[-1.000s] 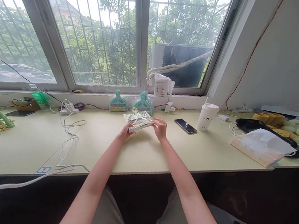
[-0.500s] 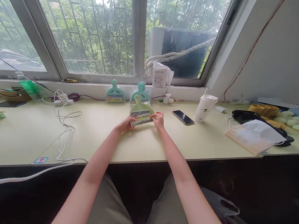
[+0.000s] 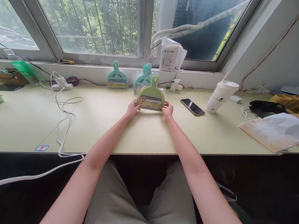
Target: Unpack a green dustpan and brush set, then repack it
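Note:
In the head view, a yellow-green mini dustpan and brush set (image 3: 152,93) in clear plastic wrap stands near-upright on the table. My left hand (image 3: 133,109) is closed on its lower left corner, and my right hand (image 3: 167,110) grips the lower right corner. Just behind it, partly covered, leans a small stack of teal dustpan sets (image 3: 143,76) in the same packing. Another teal dustpan set (image 3: 116,78) leans on the sill wall to the left. Each shows a printed label across the brush bristles.
A phone (image 3: 192,107) and a white lidded cup with a straw (image 3: 221,96) are to the right, then a paper mask packet (image 3: 263,133). White cables (image 3: 68,120) trail across the left side. A tissue pack (image 3: 170,55) sits on the window sill.
The yellow-green dustpan set has gone from tilted to level and now stands straighter, closer to the teal stack. Both hands still hold its lower corners. The camera view has dipped.

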Motion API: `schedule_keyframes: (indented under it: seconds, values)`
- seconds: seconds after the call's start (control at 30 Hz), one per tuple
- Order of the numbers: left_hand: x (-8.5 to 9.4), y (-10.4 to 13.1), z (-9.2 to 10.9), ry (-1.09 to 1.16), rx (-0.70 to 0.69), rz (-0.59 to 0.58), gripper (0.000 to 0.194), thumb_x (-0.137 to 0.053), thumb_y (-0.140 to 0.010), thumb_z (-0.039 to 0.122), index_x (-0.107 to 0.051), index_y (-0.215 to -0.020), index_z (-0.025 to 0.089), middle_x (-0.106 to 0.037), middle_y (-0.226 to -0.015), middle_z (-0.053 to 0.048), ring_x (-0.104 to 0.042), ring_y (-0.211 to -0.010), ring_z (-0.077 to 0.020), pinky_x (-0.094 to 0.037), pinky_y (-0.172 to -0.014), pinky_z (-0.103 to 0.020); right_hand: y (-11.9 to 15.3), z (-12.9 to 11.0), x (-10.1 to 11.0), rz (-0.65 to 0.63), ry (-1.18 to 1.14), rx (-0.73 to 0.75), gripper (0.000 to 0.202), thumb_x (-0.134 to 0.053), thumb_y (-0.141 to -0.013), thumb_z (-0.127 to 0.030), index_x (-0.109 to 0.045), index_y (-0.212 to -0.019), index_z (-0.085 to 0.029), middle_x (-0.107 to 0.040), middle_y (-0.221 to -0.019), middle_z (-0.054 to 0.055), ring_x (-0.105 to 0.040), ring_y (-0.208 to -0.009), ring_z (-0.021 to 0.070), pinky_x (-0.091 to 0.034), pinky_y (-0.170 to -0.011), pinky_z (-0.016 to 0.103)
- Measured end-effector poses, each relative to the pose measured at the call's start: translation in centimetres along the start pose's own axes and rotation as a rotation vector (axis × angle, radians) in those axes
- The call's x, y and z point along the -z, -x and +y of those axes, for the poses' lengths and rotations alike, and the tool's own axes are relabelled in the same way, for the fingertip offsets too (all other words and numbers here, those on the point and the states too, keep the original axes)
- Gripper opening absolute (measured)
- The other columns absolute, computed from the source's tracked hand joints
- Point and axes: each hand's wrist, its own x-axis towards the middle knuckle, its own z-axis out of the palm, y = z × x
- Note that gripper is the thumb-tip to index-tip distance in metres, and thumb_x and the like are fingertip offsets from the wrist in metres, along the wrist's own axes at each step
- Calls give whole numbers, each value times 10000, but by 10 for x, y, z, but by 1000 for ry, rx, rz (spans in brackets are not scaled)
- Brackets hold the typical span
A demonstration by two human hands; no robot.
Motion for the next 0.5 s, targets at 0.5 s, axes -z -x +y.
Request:
schedule_keyframes:
  seconds: [0.5]
  values:
    - [15,-143,-54,-438,53,366,476,-613,-855,222,-530,-1324,210,-461,-1343,-177,-563,-1198,-315,-428,-1017,-444,-107,10,-105,-19,425,465,679,-376,-849,-150,-246,-1516,-151,-255,-1602,153,-167,-1518,262,-270,-1189,514]
